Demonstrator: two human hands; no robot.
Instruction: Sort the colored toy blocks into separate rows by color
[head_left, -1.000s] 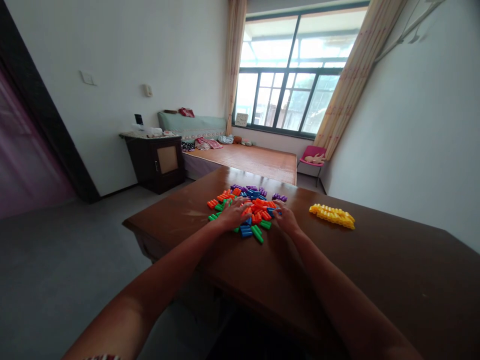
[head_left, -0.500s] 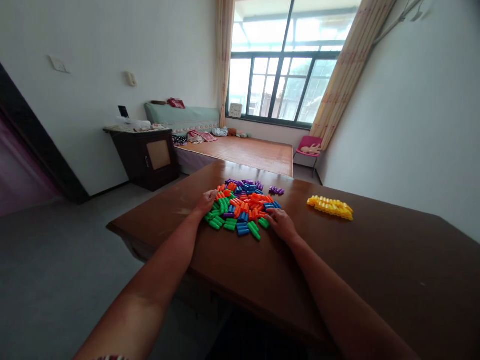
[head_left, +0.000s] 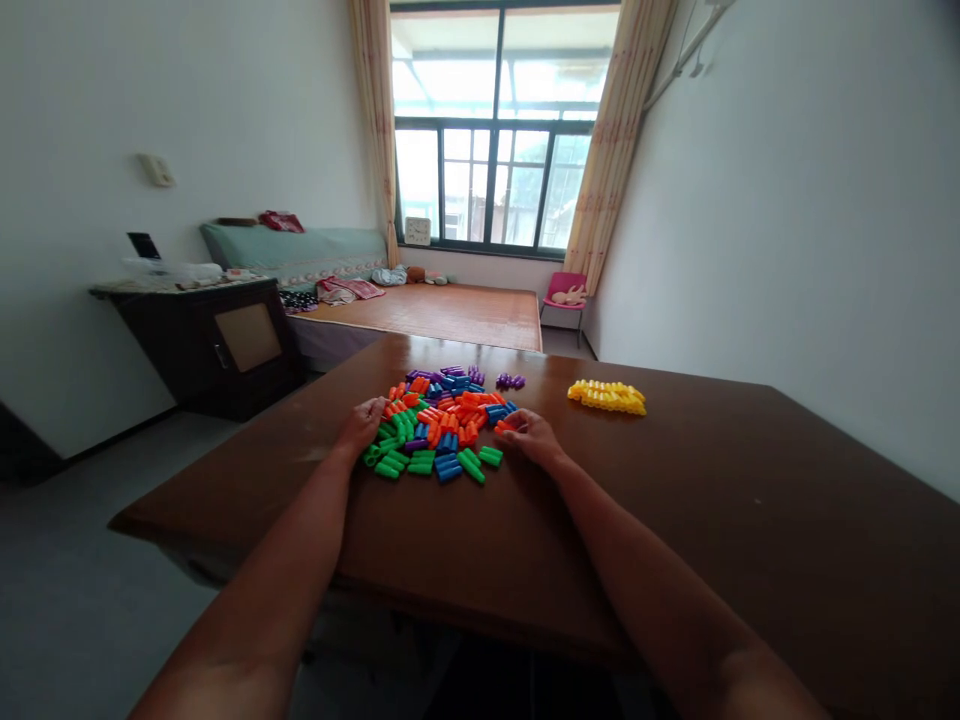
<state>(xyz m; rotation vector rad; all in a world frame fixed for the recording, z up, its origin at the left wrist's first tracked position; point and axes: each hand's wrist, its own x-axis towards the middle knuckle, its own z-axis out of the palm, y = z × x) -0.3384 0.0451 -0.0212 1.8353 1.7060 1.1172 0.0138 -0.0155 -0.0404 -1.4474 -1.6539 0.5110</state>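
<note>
A pile of orange, green, blue and purple plastic pieces (head_left: 450,412) lies on the brown table (head_left: 480,540). At the pile's left edge rests my left hand (head_left: 365,424), its fingers curled beside orange and green pieces; whether it holds one is hidden. My right hand (head_left: 534,434) is at the right edge, with its fingers closed on an orange piece (head_left: 505,427). Just below that hand lies a green piece (head_left: 491,456). A small purple group (head_left: 511,381) sits behind the pile, and yellow pieces (head_left: 607,396) lie together farther right.
Beyond the table stands a low bed (head_left: 442,312) under the window. A dark cabinet (head_left: 202,345) is at the left, and a pink chair (head_left: 564,290) holding a soft toy stands by the right curtain.
The view has turned to the right, so the table things appear farther left. My right hand now has an orange piece at its fingertips; the green piece near it is more exposed.
</note>
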